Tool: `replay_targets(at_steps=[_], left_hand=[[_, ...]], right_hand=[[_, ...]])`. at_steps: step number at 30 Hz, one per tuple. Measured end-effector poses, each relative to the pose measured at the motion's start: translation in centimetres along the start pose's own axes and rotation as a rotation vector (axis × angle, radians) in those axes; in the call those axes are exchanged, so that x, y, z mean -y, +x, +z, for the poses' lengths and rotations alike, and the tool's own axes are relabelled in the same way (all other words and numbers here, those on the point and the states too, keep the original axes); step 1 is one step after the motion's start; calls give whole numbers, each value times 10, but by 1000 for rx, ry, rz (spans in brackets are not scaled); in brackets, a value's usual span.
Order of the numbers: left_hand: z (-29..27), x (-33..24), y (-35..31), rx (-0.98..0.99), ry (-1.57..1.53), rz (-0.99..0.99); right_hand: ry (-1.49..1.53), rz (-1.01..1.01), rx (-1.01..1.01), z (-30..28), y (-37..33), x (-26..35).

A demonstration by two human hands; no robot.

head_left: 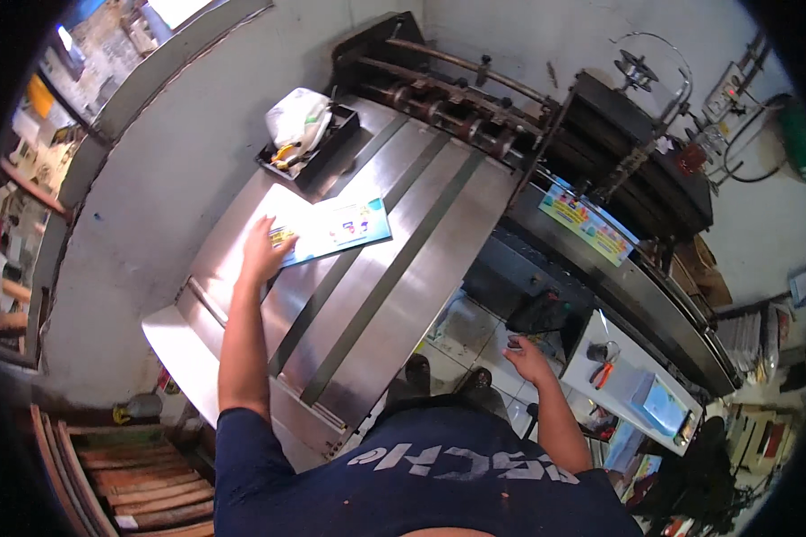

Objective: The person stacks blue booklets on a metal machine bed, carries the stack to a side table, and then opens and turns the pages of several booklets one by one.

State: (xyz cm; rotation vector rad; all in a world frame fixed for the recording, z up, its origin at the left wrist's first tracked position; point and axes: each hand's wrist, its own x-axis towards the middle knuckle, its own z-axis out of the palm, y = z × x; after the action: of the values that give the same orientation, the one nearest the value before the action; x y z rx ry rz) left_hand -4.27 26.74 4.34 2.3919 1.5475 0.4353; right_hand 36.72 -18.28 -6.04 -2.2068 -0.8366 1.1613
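Handling a flat, blue-and-white printed piece (358, 222) with the left hand (264, 255); single view from the head. Location: piece lies on the sloping metal surface (439, 259), across the dark belt strips (439, 215), just on the near side of a black tray (333, 154) that holds a white bag (297, 118).

Left fingers: thumb stands apart from the others at the piece's left end. Strong glare there; cannot tell whether they pinch the edge or only touch it. Whether the piece is one sheet or a thin stack is also unclear; a dark line shows along its near edge.

Right fingers: apart, loosely curled, nothing between them. The right hand (530, 361) hangs over the tiled floor, near a white side surface (578, 358) with orange-handled pliers (603, 374) on it.

Notes on good handling (judgement): take the piece by its outer edge, thumb above and fingers below, so the printed face stays free of smears. If it is a stack, tap the edges even before lifting, since loose layers could slide on smooth metal. The right hand is free and could support the far end against sagging. Lift clear of the tray, and tilt away from the glare to check the edges.
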Motion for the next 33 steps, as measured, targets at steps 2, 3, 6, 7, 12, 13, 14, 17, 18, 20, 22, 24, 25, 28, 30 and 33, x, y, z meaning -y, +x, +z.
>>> replay_targets(at_steps=[2,3,6,7,12,13,14,17,18,20,22,24,25,28,30,33], left_hand=[[3,-33,15,183,-7,97],[9,-32,22,197,33,127],[2,-54,34,303,85,148],[-9,-66,30,302,242,146],[-10,-60,41,551,255,-39],[-9,-56,42,625,222,-59],[-10,-61,38,584,225,-65],[-7,-55,25,539,185,-132],[-5,-50,15,523,136,-145],[-7,-58,0,488,90,-210],[-17,-92,-17,466,144,-220],[-11,-94,-46,396,185,-212],[-12,-93,-54,394,184,-229],[-24,-107,-61,487,143,-343],[-7,-89,-64,486,125,-314],[-14,-85,-67,460,34,-320]], right_hand=[[-48,16,35,4,-6,-5],[-103,29,49,4,-7,-13],[-45,25,15,11,-11,-60],[3,39,11,12,-17,-67],[20,95,-41,13,-35,-113],[28,125,-52,16,-37,-120],[28,118,-44,18,-39,-125],[107,233,-5,21,-39,-123],[165,239,7,24,-38,-119],[221,237,23,26,-29,-119],[114,145,-2,29,-13,-132],[91,103,23,28,-11,-104],[79,76,25,27,-12,-84],[-10,13,70,25,-7,-61],[-52,14,60,26,-7,-49],[-51,8,43,24,-5,-47]])
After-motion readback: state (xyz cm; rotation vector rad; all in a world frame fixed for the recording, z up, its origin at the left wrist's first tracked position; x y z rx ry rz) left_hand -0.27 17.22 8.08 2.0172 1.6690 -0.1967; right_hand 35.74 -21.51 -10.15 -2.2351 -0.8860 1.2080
